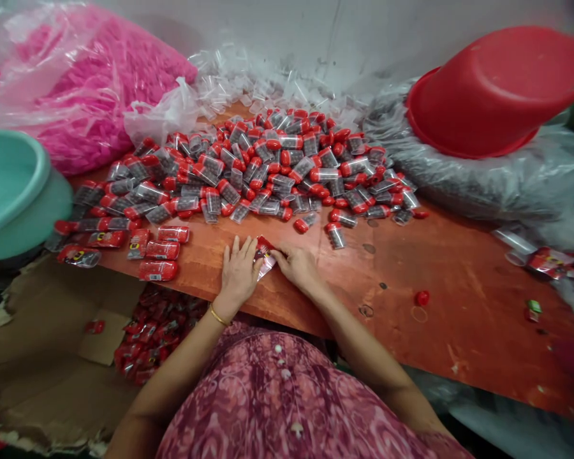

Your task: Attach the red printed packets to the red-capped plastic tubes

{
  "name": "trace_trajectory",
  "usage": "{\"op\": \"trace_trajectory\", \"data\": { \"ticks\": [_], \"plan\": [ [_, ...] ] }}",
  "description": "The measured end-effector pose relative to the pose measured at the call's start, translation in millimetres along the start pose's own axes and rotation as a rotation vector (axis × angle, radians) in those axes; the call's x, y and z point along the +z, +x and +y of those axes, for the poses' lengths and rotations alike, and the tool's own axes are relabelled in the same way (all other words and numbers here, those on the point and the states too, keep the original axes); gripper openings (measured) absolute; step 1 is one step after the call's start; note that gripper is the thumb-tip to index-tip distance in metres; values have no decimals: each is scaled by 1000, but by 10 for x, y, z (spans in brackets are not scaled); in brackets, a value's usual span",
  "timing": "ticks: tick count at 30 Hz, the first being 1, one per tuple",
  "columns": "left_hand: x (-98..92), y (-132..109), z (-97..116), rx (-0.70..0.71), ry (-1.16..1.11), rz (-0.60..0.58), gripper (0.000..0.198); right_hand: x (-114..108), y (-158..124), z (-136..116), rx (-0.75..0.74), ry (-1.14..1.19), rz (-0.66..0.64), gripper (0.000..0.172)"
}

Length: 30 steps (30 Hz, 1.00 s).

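Lengthwise, the wrapper runs outward, red end far; right hand pinches it, left hand flat.

Glossy plastic wrapper, wooden tabletop, cardboard box

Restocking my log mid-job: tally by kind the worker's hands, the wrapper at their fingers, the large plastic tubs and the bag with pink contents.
Hands: 2 (left hand, right hand)
Red printed wrapper: 1
Tubs: 2 (upturned red tub, teal tub)
Clear bag with pink contents: 1
Total: 6
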State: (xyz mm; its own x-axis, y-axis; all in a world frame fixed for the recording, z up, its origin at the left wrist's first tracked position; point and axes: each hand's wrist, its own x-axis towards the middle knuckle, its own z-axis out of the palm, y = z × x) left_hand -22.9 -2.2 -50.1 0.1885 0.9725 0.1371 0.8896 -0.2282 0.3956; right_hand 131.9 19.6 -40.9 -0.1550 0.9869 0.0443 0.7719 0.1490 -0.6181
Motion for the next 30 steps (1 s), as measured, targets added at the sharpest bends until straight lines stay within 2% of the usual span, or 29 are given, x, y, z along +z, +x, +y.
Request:
{"op": "trace_trajectory", "data": {
  "ticks": [3, 6, 9, 11, 15, 18, 20, 22, 26, 30],
  "plan": [
    [55, 39, 122, -95, 6, 34, 50, -38, -9, 40, -24, -42, 52, 30],
    [93, 137, 265, -145, 4, 23, 50, -100, 9, 70, -48, -22, 170, 29],
    [113, 248, 335, -163, -23, 25, 50, -133, 20, 94, -102, 124, 318, 27],
    [109, 293, 323, -167, -69, 39, 50, -124, 14, 104, -90, 304, 360, 27],
    [14, 247, 236, -151, -304, 159, 46, -62, 4, 91, 59, 626, 345, 29],
    [-114, 142, 223, -128, -575, 242, 43, -12, 8, 52, 130, 683, 332, 35],
    [-180, 98, 257, -131, -729, 215, 37, 23, 8, 21, 139, 666, 317, 36],
    [-207, 99, 299, -165, -783, 154, 30, 55, 5, -1, 130, 627, 295, 38],
    [-185, 211, 300, -223, -595, 38, 25, 59, 50, 49, 122, 533, 288, 38],
    [-163, 357, 242, -131, -305, 38, 21, -23, 174, 184, 140, 553, 347, 39]
  ]
}}
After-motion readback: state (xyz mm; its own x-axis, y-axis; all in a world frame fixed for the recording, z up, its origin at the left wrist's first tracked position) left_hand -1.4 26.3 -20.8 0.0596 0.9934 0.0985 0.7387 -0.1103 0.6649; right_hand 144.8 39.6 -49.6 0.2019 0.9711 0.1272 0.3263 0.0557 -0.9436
